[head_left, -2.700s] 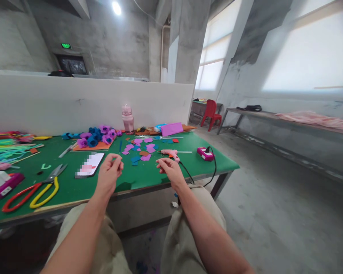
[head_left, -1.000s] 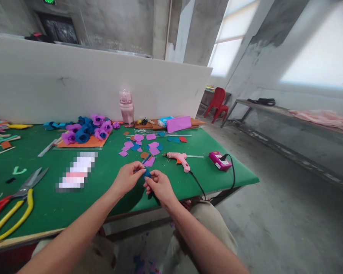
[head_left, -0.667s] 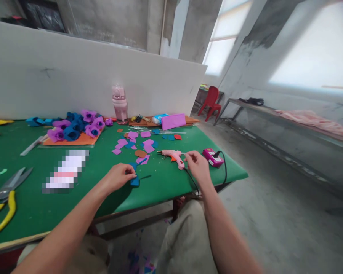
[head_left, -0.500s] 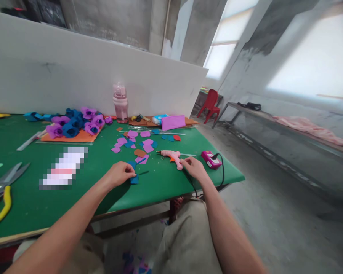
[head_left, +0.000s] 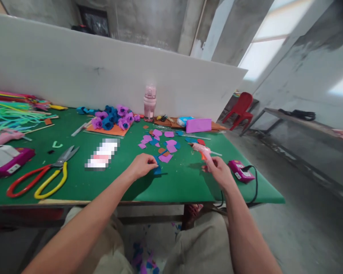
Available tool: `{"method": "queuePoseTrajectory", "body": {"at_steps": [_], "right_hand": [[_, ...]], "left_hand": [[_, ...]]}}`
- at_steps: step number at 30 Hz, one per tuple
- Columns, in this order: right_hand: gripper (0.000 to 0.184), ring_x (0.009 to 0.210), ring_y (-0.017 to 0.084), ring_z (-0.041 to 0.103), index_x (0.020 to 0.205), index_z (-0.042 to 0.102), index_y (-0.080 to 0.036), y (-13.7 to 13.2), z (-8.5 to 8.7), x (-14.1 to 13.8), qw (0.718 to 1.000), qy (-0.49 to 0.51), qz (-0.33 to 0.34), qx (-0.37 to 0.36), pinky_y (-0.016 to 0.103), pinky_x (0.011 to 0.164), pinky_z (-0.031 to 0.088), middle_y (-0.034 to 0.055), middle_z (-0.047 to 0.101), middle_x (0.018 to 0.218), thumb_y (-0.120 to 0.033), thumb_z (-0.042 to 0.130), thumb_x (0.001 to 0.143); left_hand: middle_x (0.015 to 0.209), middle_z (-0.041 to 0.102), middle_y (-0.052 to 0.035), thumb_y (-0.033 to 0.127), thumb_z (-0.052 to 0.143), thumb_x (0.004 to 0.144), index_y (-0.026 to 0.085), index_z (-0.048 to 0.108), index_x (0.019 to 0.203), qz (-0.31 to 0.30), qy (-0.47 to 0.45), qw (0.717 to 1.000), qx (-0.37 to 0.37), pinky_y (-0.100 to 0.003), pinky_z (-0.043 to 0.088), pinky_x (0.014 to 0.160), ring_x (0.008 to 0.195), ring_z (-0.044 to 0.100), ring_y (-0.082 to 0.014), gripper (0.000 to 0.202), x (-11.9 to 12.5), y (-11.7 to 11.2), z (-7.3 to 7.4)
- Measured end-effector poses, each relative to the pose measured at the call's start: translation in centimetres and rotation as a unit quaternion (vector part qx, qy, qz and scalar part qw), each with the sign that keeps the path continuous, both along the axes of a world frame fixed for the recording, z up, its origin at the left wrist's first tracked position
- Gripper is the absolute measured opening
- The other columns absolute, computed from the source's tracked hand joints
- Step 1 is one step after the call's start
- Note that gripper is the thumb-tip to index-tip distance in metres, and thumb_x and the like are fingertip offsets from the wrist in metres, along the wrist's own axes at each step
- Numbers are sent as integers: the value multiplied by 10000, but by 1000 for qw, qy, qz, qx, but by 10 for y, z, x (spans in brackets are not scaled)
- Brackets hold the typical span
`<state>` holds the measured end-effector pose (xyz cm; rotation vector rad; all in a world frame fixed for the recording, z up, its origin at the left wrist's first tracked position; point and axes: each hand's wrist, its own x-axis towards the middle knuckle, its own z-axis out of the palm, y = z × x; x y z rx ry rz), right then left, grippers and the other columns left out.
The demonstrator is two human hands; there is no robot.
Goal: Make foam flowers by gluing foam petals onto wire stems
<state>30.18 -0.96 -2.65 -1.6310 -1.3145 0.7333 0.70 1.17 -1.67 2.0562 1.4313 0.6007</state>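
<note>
My left hand (head_left: 144,166) is closed in a pinch at a blue paper piece (head_left: 157,171) above the green tabletop; its fingertips partly hide the piece. A thin dark line shows beside it, too small to make out. My right hand (head_left: 219,171) is wrapped round the handle of a pink glue gun (head_left: 201,149), raised off the table with its nozzle to the left. A clear glue stick juts from its back end. Between and beyond my hands lie several cut paper pieces, purple (head_left: 171,145), blue and brown.
Scissors (head_left: 58,163) with red and yellow handles lie at left, near a magenta box (head_left: 11,163). Paper flowers (head_left: 111,118), a pink bottle (head_left: 150,104) and a purple block (head_left: 198,125) stand along the white board. Another magenta box (head_left: 241,171) with a black cable sits at right.
My right hand has closed round the glue gun's handle and lifted it off the table. My left hand stays pinched at the blue piece. The view has swung left.
</note>
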Motion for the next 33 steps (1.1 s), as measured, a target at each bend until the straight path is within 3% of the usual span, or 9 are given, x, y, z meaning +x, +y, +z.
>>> {"method": "queuePoseTrajectory", "body": {"at_steps": [2, 4, 6, 8, 12, 17, 21, 26, 33], "right_hand": [[261, 609, 144, 601, 887, 520, -179, -7, 10, -13, 983, 177, 36, -19, 275, 571, 483, 33, 628, 764, -365, 575, 712], [200, 559, 112, 576, 822, 550, -166, -10, 20, -27, 950, 293, 72, -82, 255, 565, 497, 17, 603, 710, -331, 581, 713], [202, 480, 83, 519, 775, 565, -155, -12, 29, -39, 914, 368, 102, -138, 250, 540, 505, 7, 573, 650, -352, 529, 748], [204, 463, 76, 488, 796, 562, -165, -13, 34, -47, 900, 384, 141, -148, 224, 478, 479, -7, 556, 632, -362, 524, 759], [243, 478, 81, 478, 913, 542, -194, -23, 33, -55, 932, 276, 219, -78, 187, 436, 406, -35, 534, 596, -370, 578, 750], [313, 493, 69, 482, 1017, 510, -179, -40, 23, -60, 954, 129, 263, -65, 211, 503, 417, 18, 601, 815, -396, 516, 792], [261, 481, 92, 487, 926, 521, -175, -47, 21, -66, 966, 16, 252, -58, 226, 480, 411, 4, 584, 736, -393, 512, 784], [286, 563, 127, 535, 967, 538, -187, -48, 23, -73, 972, -86, 220, -16, 238, 485, 407, 49, 600, 885, -399, 517, 776], [294, 701, 185, 580, 1017, 510, -190, -48, 21, -82, 963, -139, 231, 7, 265, 578, 420, 52, 607, 837, -396, 479, 809]], "left_hand": [[631, 656, -7, 281, 547, 678, 168, 679, 679, -5, 11, 1000, -19, -220, 375, 552, 607, 562, -136, 173, -1, 0, 0], [624, 659, -10, 252, 566, 653, 165, 683, 670, -4, 18, 999, -33, -218, 374, 546, 598, 566, -135, 147, -1, 2, -2], [610, 658, -13, 236, 584, 631, 164, 685, 657, 2, 19, 999, -40, -220, 372, 541, 588, 567, -137, 127, -1, 4, -4], [612, 661, -19, 230, 594, 621, 162, 685, 647, 11, 20, 999, -42, -224, 371, 545, 591, 570, -142, 116, -2, 6, -7], [616, 665, -26, 224, 612, 610, 161, 686, 627, 35, 26, 998, -37, -232, 364, 542, 586, 573, -147, 99, -4, 6, -10], [587, 653, -12, 231, 625, 609, 185, 676, 588, 54, 39, 997, -24, -233, 352, 537, 576, 563, -144, 73, -3, 3, -11], [586, 651, -17, 229, 627, 613, 186, 679, 588, 50, 48, 997, -18, -236, 342, 531, 575, 562, -147, 72, -2, 2, -12], [584, 648, -8, 232, 624, 626, 197, 681, 599, 40, 64, 997, -6, -230, 332, 530, 576, 554, -140, 72, -1, 1, -13], [604, 637, -13, 228, 630, 636, 184, 662, 604, 47, 76, 996, 15, -234, 299, 503, 568, 539, -139, 64, 1, -3, -14]]}}
